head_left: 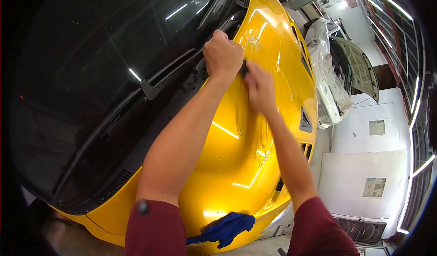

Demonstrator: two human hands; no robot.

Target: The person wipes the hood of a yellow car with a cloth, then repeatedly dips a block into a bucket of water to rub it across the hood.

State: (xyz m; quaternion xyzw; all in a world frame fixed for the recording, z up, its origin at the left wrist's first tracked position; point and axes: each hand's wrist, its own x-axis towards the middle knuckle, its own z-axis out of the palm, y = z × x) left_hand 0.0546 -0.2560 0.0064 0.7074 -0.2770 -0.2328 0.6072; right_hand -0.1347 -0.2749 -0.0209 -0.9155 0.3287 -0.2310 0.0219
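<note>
A glossy yellow car hood (205,174) stretches under both my arms. My left hand (223,55) is closed in a fist at the hood's rear edge, by the windshield base; what its fingers hold is hidden. Just to its right, my right hand (261,88) is curled around a small dark object (244,68), smeared by motion and low over the hood. Wrinkled, shiny clear film (263,152) with bright creases lies on the hood beside my right forearm. A crumpled blue cloth (227,228) rests near the hood's closer side.
Along the left runs the dark windshield (100,51) with a black wiper arm (149,90) at its base. To the right, beyond the hood vents (306,121), stands a white car (325,81) with a raised hood, beside white panels (364,183).
</note>
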